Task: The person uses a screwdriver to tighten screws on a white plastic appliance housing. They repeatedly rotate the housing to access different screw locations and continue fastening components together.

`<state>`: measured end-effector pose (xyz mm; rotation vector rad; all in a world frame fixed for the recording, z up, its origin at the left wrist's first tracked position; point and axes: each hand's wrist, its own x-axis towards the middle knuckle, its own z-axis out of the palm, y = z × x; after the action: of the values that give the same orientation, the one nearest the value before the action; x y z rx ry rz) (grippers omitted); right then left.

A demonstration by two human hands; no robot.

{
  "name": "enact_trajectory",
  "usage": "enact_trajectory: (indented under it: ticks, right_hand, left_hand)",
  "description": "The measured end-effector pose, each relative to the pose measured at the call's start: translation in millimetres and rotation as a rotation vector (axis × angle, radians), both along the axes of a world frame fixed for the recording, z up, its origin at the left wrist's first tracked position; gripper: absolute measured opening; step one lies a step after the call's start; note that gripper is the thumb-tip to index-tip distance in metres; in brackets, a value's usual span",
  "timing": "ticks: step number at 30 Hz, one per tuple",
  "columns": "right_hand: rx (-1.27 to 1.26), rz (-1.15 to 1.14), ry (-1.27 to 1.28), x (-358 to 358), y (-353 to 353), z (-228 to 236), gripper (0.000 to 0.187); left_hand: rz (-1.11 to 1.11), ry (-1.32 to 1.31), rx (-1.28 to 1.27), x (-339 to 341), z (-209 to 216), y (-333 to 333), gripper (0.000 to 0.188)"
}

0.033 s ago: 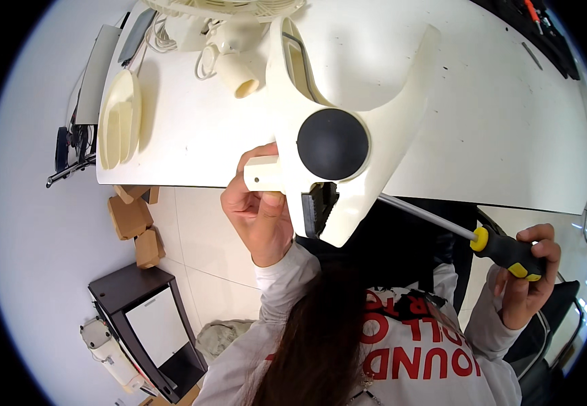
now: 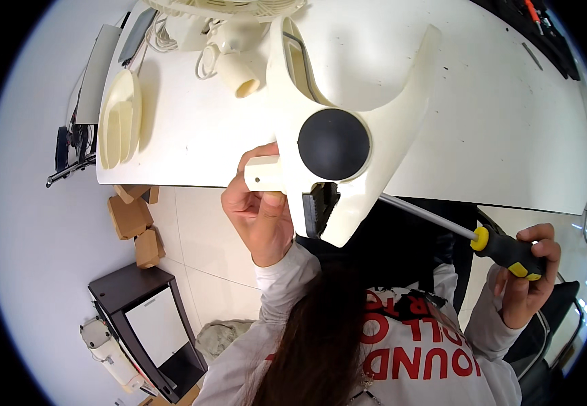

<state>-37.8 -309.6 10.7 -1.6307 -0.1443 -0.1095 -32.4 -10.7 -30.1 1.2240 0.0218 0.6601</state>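
A cream plastic fan base [image 2: 392,139] with two curved arms is raised over the table's near edge. A round black disc [image 2: 334,144] and a black clip-like part [image 2: 320,209] show on it. My left hand [image 2: 261,213] is closed around a short cream stub [image 2: 263,174] at the base's left side. In my right hand [image 2: 534,274], the fingers grip the black and yellow handle of a screwdriver [image 2: 510,253]. Its metal shaft runs up to the left and passes behind the base, so the tip is hidden.
On the white table [image 2: 490,128], a cream fan head [image 2: 232,47] with a cable lies at the far left. Beside it is an oval cream cover [image 2: 121,118]. Dark tools and a thin metal piece [image 2: 532,56] lie far right. Cardboard boxes [image 2: 131,216] and a dark cabinet [image 2: 138,311] stand on the floor at left.
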Motion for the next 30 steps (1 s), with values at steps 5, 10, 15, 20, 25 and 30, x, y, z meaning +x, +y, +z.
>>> enact_trajectory:
  ticks: [5, 10, 15, 20, 25, 30]
  right_hand:
    - [-0.011, 0.058, -0.077, 4, -6, -5, 0.039]
    - [0.026, 0.07, -0.138, 7, -3, -8, 0.033]
    - [0.035, 0.055, -0.14, 7, -1, -14, 0.031]
    - [-0.006, 0.102, -0.155, 10, -5, -17, 0.031]
    - [0.016, 0.202, 0.036, 15, -14, -13, 0.039]
    - [0.042, 0.116, 0.053, 18, -2, -7, 0.049]
  left_hand:
    - [0.013, -0.014, -0.012, 1, 0, -2, 0.031]
    - [-0.022, -0.027, -0.041, 0, -3, 3, 0.027]
    - [-0.028, -0.065, -0.073, 2, -1, 0, 0.026]
    - [0.036, 0.034, 0.005, 1, 3, -2, 0.028]
    - [0.043, 0.028, 0.062, 3, 5, -3, 0.028]
    - [0.069, 0.071, 0.034, 2, 6, -3, 0.026]
